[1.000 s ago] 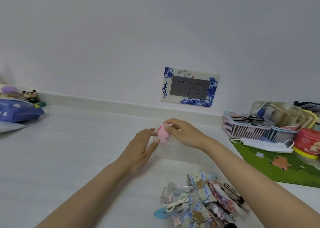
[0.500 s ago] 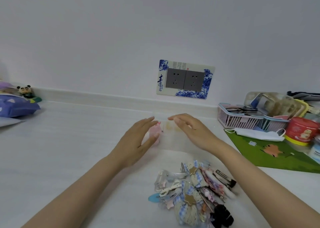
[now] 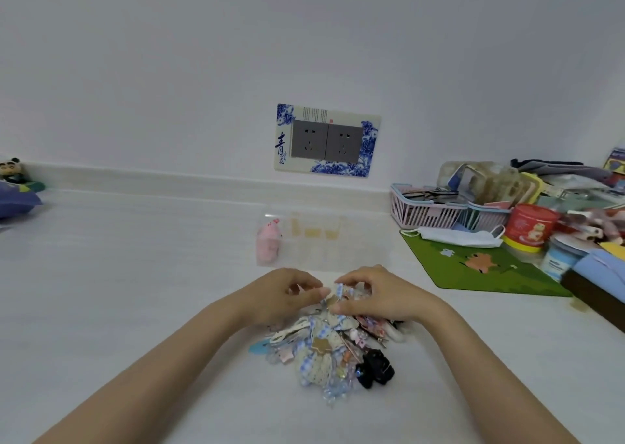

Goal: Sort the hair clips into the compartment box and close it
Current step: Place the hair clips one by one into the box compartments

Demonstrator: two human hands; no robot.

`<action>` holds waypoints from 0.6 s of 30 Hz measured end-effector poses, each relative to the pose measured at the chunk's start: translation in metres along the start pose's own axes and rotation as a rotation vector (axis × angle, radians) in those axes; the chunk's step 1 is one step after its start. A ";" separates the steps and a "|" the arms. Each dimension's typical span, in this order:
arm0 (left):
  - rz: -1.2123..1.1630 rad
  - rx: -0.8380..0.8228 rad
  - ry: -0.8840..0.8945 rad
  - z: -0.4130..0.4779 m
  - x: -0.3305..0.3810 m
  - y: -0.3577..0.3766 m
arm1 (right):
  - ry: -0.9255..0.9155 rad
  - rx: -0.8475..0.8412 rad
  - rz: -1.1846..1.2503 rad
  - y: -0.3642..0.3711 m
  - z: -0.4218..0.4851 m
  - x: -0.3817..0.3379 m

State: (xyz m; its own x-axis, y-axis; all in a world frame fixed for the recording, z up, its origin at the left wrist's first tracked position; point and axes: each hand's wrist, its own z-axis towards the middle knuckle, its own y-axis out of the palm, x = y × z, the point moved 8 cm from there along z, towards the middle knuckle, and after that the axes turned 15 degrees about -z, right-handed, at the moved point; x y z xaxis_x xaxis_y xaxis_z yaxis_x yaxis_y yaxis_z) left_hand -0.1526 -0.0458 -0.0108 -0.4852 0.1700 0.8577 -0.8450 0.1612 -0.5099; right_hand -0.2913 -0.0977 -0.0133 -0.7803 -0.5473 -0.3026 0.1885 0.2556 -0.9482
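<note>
The gingham hair clip (image 3: 333, 296) is blue-and-white checked with a tan patch. The pile of hair clips (image 3: 318, 355) mixes that check with pastel pink, pale blue and white, plus 1 black clip (image 3: 375, 369). The plush clip (image 3: 269, 242) is pink, the compartment box (image 3: 358, 244) clear. 2 grey sockets (image 3: 326, 142) have a blue-and-white floral surround (image 3: 369, 146). The basket (image 3: 426, 214) is pink, the mat (image 3: 473, 276) green with an orange animal figure, the face mask (image 3: 460, 236) white, the tin (image 3: 531, 224) red.

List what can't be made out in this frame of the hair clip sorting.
1. Head view: compartment box, clear plastic; its dividers and lid are too faint to trace.
2. Head view: pile of hair clips, its far part hidden under the left hand and right hand; no count is possible.
3. Head view: checked clip pinched by both hands, mostly covered by fingers.
</note>
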 end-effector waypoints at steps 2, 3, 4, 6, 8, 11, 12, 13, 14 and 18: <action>-0.033 0.013 -0.001 0.000 -0.001 0.002 | -0.006 0.017 0.048 0.000 -0.001 -0.002; -0.056 0.019 0.002 0.000 -0.002 0.003 | -0.023 0.035 0.089 -0.001 -0.001 -0.005; -0.071 0.029 0.000 0.001 -0.003 0.004 | -0.042 0.059 0.137 -0.002 -0.002 -0.007; -0.073 0.055 -0.003 0.003 -0.005 0.003 | -0.063 0.117 0.252 -0.005 -0.003 -0.007; -0.095 0.073 0.006 0.006 -0.006 0.002 | -0.070 0.149 0.339 -0.005 -0.004 -0.006; -0.174 0.132 0.025 0.011 -0.005 -0.002 | -0.054 0.191 0.408 -0.004 -0.005 -0.003; -0.199 0.163 0.033 0.012 -0.005 -0.004 | -0.052 0.210 0.417 -0.006 -0.005 -0.003; -0.222 0.188 0.044 0.012 -0.003 -0.005 | -0.054 0.225 0.423 -0.007 -0.006 -0.003; -0.239 0.206 0.054 0.012 -0.002 -0.006 | -0.062 0.235 0.430 -0.007 -0.006 -0.004; -0.322 0.276 0.138 0.010 0.008 -0.016 | -0.096 0.251 0.481 -0.010 -0.007 -0.006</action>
State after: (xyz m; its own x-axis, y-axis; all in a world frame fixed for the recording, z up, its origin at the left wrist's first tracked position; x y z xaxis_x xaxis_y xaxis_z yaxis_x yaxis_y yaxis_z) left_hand -0.1458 -0.0570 0.0048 -0.1691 0.2850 0.9435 -0.9855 -0.0350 -0.1661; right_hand -0.2922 -0.0913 -0.0017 -0.5155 -0.4884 -0.7041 0.6561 0.3036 -0.6910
